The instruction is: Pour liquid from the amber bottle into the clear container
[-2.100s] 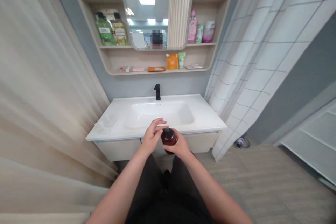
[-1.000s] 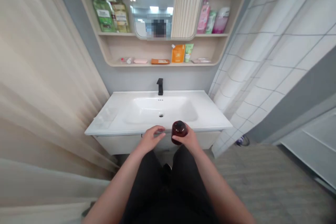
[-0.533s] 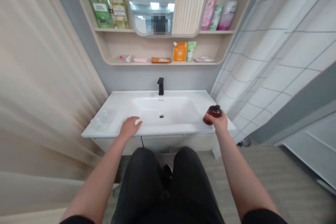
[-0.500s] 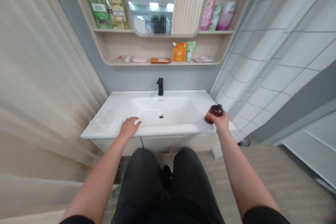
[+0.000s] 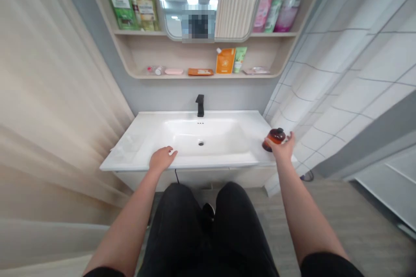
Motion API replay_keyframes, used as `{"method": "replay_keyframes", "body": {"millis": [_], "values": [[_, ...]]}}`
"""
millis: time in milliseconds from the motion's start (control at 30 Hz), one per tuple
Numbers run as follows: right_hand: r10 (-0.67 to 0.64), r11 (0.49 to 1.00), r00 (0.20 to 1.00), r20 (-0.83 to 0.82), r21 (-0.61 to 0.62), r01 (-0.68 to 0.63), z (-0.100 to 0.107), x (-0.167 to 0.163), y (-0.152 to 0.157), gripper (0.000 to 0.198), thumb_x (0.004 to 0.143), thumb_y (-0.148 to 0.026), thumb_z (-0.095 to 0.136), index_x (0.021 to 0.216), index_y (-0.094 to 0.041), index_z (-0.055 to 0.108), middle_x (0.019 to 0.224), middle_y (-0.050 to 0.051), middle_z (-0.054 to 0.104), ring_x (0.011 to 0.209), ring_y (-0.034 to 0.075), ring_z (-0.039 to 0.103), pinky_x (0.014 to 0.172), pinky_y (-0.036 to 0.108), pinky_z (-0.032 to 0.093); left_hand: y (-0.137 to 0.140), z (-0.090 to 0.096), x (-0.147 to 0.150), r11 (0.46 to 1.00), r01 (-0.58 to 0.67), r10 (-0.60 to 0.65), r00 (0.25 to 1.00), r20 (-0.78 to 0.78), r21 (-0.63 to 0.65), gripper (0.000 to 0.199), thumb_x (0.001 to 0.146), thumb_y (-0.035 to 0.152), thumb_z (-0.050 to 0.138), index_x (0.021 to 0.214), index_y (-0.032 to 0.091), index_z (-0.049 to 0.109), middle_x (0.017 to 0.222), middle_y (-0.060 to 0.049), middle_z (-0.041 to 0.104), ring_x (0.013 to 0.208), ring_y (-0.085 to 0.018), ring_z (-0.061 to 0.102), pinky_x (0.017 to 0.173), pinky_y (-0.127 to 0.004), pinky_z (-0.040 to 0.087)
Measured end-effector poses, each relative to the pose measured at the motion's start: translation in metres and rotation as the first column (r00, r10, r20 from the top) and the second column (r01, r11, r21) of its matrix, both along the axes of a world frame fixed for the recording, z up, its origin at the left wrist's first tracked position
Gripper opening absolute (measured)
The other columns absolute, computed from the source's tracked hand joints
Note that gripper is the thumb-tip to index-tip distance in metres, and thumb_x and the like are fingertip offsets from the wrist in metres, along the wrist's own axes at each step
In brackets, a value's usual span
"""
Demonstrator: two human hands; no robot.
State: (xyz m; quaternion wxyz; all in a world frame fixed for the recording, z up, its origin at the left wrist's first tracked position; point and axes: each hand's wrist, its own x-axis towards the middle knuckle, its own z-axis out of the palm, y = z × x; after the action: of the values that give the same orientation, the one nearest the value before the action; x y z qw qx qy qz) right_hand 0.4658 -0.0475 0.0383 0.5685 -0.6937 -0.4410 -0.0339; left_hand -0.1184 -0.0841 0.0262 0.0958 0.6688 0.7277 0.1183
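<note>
At the right end of the white counter stands an amber-brown bottle [image 5: 274, 137] with a dark top. My right hand [image 5: 283, 148] is open beside it. The thumb lies near the bottle's front side, and the other fingers are spread away from it on the right. My left hand [image 5: 161, 158] rests over the front rim of the white sink [image 5: 224, 138], left of the drain. Its fingers are slightly curled and apart, and nothing shows in them.
A black faucet [image 5: 200, 105] rises behind the basin. Above, a wall cabinet [image 5: 208, 76] holds several bottles, an orange pouch [image 5: 225, 60] and a green tube [image 5: 239, 59]. Beige curtains [image 5: 65, 95] hang on the left, and a white checked curtain [image 5: 325, 78] on the right.
My right hand and the bottle have shifted a little right. Its fingers have opened away from the bottle. My left hand has barely moved.
</note>
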Motion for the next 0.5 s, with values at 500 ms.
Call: {"method": "replay_keyframes", "body": {"millis": [500], "values": [[0.631,0.707,0.776,0.007,-0.418,-0.571,-0.022,-0.135,0.010,0.030,0.089,-0.033,0.071,0.116,-0.023,0.078,0.105,0.008,0.083,0.082,0.022,0.075,0.088,0.037,0.062,-0.006,0.006,0.002,0.999,-0.035,0.035,0.999,-0.015,-0.032,0.046,0.106,0.056,0.049,0.120,0.027,0.081,0.129,-0.010,0.083,0.116,-0.033,0.077,0.094,-0.040,0.056]]}}
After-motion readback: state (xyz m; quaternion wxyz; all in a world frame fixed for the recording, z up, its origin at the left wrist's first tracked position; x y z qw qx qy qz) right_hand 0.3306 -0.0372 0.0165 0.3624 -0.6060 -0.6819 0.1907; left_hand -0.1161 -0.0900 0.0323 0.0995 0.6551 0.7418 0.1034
